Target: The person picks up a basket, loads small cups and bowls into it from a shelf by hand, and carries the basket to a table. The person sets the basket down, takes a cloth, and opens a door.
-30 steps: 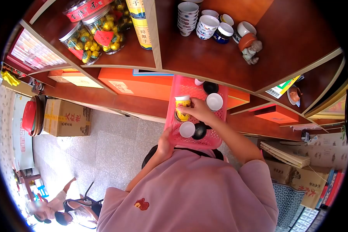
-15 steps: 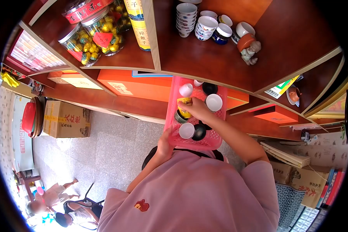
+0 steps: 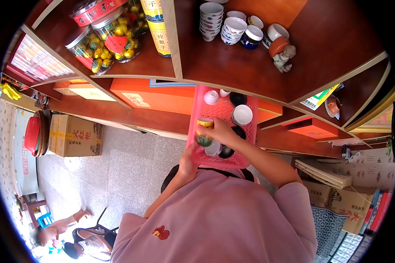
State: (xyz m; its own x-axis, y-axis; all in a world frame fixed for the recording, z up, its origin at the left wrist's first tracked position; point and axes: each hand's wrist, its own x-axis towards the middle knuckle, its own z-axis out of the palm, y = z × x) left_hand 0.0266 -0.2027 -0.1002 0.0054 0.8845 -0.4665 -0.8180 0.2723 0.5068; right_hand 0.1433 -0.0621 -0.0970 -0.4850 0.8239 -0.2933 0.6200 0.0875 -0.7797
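My left hand [image 3: 188, 164] is closed on the left rim of a pink perforated plastic basket [image 3: 221, 111], its fingers partly hidden. Inside the basket, my right hand [image 3: 220, 131] pinches a yellow cup [image 3: 204, 123]. Directly below that cup is a green patterned cup [image 3: 203, 140]; whether the two are nested I cannot tell. Around them lie a white cup [image 3: 212, 148], a black cup [image 3: 227, 152] and another black cup [image 3: 238, 132] partly behind my right hand. Toward the far end are a small white cup [image 3: 211, 97], a black bowl-shaped cup [image 3: 238, 99] and a wider white cup [image 3: 242, 115].
Stacked cups [image 3: 211, 19], more white cups [image 3: 235, 27] and a clay figurine [image 3: 283, 57] stand on the shelf ahead. Jars of yellow-wrapped pieces [image 3: 118, 39] are at upper left. A cardboard box [image 3: 77, 135] sits on the floor left. Two people are at lower left.
My right hand has moved the yellow cup slightly down and left, over the green cup. The small white cup in the far left corner has tipped or shifted. My left hand stays on the basket.
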